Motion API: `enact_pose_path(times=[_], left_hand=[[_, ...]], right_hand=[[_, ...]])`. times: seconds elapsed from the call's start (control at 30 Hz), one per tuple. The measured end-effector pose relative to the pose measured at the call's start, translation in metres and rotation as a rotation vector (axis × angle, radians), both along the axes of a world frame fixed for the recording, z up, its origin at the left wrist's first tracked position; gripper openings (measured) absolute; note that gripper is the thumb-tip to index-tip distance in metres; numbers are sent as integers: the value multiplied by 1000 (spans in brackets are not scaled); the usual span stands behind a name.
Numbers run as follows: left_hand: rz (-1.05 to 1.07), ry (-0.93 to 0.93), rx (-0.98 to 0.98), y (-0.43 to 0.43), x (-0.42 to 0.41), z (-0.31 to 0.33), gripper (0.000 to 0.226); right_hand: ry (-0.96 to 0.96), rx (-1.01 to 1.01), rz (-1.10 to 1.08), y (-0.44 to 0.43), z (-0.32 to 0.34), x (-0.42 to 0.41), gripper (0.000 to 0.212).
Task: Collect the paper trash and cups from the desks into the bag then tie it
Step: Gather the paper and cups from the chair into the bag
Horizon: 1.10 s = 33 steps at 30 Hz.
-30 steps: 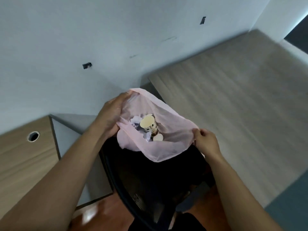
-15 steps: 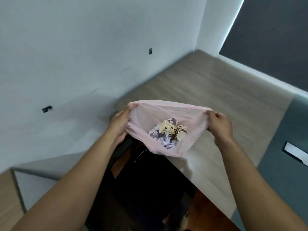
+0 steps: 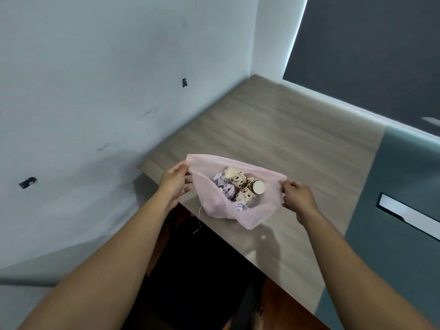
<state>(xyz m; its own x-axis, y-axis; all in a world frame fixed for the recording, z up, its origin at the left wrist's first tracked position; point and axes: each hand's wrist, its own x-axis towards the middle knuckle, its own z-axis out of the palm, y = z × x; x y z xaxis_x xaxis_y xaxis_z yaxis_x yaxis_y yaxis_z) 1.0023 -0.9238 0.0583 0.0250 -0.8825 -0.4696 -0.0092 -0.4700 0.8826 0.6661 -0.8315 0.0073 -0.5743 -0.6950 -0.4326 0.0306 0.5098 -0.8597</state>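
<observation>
Holding bag, cups inside (paper too)

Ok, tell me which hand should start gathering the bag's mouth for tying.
Right, probably. The right hand pinches a bunched corner of the pink bag with curled fingers, while the left hand holds the opposite edge with looser, spread fingers.

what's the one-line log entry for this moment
left hand: holds pink bag rim | right hand: pinches opposite rim | contents: cups, crumpled paper | state: open, untied, over desk
</observation>
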Motion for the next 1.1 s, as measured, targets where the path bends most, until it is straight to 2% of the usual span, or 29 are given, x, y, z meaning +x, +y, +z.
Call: enact_pose_path(times=[0.3, 0.47, 0.63, 0.77, 0.87, 0.97, 1.1], left_hand=[[-135, 13, -75, 22, 56, -15, 31], [-363, -84, -119, 64, 108, -28, 30], [-680, -286, -226, 123, 178, -42, 25], [-947, -502, -301, 171, 236, -65, 25], [-1156, -652, -383, 198, 268, -89, 34], [-1313, -785, -371, 218, 295, -116, 44], [-1400, -1027, -453, 233, 324, -146, 60]], right_hand=[[197, -116, 59, 56, 14, 40, 18], [218, -134, 113, 124, 13, 118, 14], [233, -36, 198, 195, -20, 224, 6], [290, 140, 390, 247, -35, 302, 17], [244, 220, 507, 279, -54, 350, 33], [247, 363, 581, 307, -79, 383, 48], [479, 536, 697, 322, -94, 407, 74]])
